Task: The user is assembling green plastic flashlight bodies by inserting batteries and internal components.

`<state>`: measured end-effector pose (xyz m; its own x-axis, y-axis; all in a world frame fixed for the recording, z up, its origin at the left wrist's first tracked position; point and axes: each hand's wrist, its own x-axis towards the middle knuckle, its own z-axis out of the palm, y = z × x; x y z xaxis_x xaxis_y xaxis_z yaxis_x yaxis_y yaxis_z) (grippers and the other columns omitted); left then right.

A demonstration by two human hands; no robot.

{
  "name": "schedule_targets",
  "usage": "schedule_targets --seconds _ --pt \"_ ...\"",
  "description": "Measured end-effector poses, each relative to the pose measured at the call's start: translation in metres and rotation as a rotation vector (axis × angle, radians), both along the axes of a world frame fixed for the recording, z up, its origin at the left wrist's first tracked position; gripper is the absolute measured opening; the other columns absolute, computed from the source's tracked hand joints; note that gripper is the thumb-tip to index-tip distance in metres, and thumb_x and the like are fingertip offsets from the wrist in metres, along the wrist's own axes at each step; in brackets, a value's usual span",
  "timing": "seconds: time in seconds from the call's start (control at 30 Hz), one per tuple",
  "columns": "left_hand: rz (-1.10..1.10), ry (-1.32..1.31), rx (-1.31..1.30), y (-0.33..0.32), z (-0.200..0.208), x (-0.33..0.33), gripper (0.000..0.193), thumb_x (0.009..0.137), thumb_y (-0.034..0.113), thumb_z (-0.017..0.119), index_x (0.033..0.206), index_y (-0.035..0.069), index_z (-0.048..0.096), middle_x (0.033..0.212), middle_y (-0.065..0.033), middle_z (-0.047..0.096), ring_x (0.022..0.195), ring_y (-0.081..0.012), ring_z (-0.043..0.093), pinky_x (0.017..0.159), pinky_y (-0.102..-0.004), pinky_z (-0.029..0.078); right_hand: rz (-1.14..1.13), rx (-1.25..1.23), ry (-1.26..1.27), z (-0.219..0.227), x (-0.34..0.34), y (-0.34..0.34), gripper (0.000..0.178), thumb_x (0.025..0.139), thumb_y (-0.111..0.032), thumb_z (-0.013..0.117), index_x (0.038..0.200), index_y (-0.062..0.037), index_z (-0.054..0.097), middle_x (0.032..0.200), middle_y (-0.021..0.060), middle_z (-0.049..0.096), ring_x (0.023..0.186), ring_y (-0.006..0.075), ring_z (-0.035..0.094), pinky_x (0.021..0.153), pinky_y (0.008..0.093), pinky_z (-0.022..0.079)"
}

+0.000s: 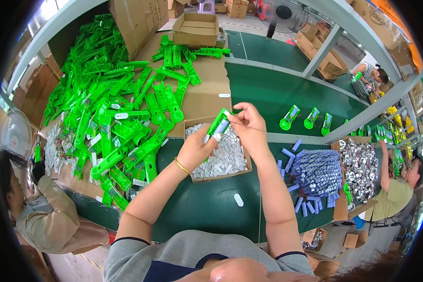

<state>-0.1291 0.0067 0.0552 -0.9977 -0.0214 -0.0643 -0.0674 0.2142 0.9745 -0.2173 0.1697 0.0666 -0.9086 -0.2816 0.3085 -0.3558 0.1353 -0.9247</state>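
Above a cardboard box [222, 176] full of small white plastic pieces [226, 157], I hold a green plastic housing [215, 123] tilted up to the right. A purple-blue cylindrical battery [224, 125] lies inside it. My left hand [196, 146] is closed around the lower end, its thumb against the battery's side. At the upper end, the thumb and index finger of my right hand [250, 129] pinch the housing's edge; a thin wire shows beside them. Whether they also grip a small part is hidden. One white oval piece [238, 199] lies on the green tabletop [207, 204] below the box.
Green housings [98, 94] lie heaped at left, spilling from a large carton [138, 23]. Stacked batteries [315, 171] and a box of shiny metal parts [359, 162] stand at right. Three filled housings [310, 117] rest beyond a rail. Co-workers sit at left [51, 211] and right [394, 195].
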Motion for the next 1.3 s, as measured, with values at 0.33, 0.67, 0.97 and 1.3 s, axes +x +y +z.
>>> schedule_targets --seconds 0.33,0.67,0.97,1.3 --pt "-0.21 -0.066 0.259 -0.007 -0.017 -0.062 0.03 0.103 0.029 0.052 0.112 0.0 0.057 0.075 -0.0063 0.064 0.054 -0.0131 0.062 0.049 -0.0286 0.05 -0.035 0.423 -0.037 -0.001 -0.077 0.012 0.03 0.087 -0.028 0.078 0.105 -0.0047 0.073 0.066 0.0027 0.061 0.062 0.0085 0.058 0.057 0.0258 0.047" --pt "0.11 -0.006 -0.926 -0.186 0.031 -0.066 0.046 0.09 0.038 0.066 0.125 0.007 0.062 0.113 -0.0185 0.069 0.106 -0.0356 0.066 0.093 -0.0452 0.052 -0.203 0.385 -0.036 -0.062 -0.243 0.141 0.025 0.094 -0.032 0.069 0.104 -0.0105 0.078 0.068 -0.0066 0.058 0.056 0.0033 0.045 0.049 0.0213 0.034" --pt "-0.148 -0.351 -1.67 -0.268 0.013 -0.036 0.038 0.086 0.02 0.064 0.123 0.013 0.062 0.11 -0.016 0.068 0.107 -0.032 0.065 0.095 -0.0477 0.048 -0.677 0.823 0.435 -0.126 -0.256 0.19 0.029 0.091 -0.019 0.067 0.117 -0.0043 0.068 0.101 0.0179 0.068 0.099 0.0321 0.065 0.09 0.0403 0.052" --pt "0.035 0.337 -0.353 -0.178 0.105 -0.008 0.046 0.105 0.03 0.051 0.142 0.005 0.043 0.112 -0.0095 0.067 0.095 -0.0276 0.067 0.087 -0.0384 0.051 0.268 0.152 0.261 0.004 -0.054 -0.048 0.047 0.095 -0.039 0.067 0.128 -0.0061 0.062 0.13 0.0142 0.064 0.124 0.0266 0.059 0.104 0.0379 0.045"
